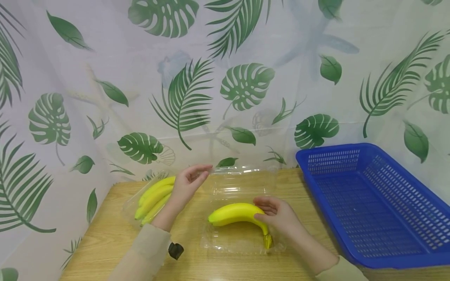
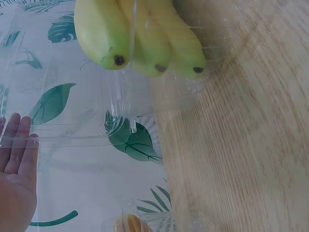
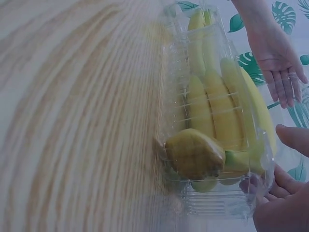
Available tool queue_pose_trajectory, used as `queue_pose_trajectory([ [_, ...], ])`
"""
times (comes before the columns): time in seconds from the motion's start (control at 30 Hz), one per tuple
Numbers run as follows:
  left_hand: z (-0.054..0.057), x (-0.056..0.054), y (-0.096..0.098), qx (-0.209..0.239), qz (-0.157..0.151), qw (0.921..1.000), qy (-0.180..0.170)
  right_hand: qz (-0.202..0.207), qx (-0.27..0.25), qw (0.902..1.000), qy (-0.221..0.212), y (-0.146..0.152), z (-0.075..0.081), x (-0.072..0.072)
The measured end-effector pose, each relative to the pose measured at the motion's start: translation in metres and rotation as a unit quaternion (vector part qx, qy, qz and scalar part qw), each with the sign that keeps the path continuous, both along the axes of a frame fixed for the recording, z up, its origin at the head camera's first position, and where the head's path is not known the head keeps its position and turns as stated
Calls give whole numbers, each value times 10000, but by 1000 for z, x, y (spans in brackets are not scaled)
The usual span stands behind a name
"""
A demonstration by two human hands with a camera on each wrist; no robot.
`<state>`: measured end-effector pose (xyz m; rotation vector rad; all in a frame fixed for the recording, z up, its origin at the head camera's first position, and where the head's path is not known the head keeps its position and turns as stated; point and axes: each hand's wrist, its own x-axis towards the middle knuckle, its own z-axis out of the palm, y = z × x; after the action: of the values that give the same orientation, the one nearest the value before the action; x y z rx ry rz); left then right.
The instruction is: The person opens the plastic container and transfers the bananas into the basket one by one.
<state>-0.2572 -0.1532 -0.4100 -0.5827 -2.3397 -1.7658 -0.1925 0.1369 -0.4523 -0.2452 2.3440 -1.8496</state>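
A single yellow banana [image 1: 237, 214] lies in the base of an open clear plastic clamshell box [image 1: 242, 246], its brownish stem end [image 3: 194, 153] towards the near right corner. Behind it stands the raised lid [image 1: 242, 181]. My left hand [image 1: 188, 183] is at the lid's left edge, fingers straight and flat against the clear plastic in the left wrist view. At the box's right end is my right hand [image 1: 277, 214]; its thumb overlaps the banana near the stem, and its fingers reach along the far side. In the right wrist view the thumb stands apart from the fingers.
Left of my left forearm, a second clear box holds several bananas [image 1: 154, 199]. A large blue perforated basket [image 1: 355, 253] stands on the right of the wooden table [image 1: 102, 234]. A leaf-patterned cloth [image 1: 197, 156] hangs behind. A small black object [image 1: 175, 250] shows beside my left sleeve.
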Motion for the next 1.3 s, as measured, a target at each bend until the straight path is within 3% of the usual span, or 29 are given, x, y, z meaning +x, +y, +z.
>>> queue_pose_trajectory([
  [0.13,0,0,0,10,6,10000,-33,-33,56,10000,-44,-1,0,1],
  [0.33,0,0,0,-34,42,10000,-37,-15,365,9989,281,-2,-3,0],
  [0.73,-2,-1,0,66,-27,10000,13,-505,998,9929,410,-7,-8,4],
  [0.93,-2,-2,0,51,0,10000,-15,-421,1255,9899,505,-8,-8,4],
  [1.13,-2,-1,0,26,64,10000,-19,-292,1907,9779,808,-9,-8,7],
  [1.3,-3,-2,0,27,73,10000,-27,-288,1982,9750,958,-9,-9,8],
])
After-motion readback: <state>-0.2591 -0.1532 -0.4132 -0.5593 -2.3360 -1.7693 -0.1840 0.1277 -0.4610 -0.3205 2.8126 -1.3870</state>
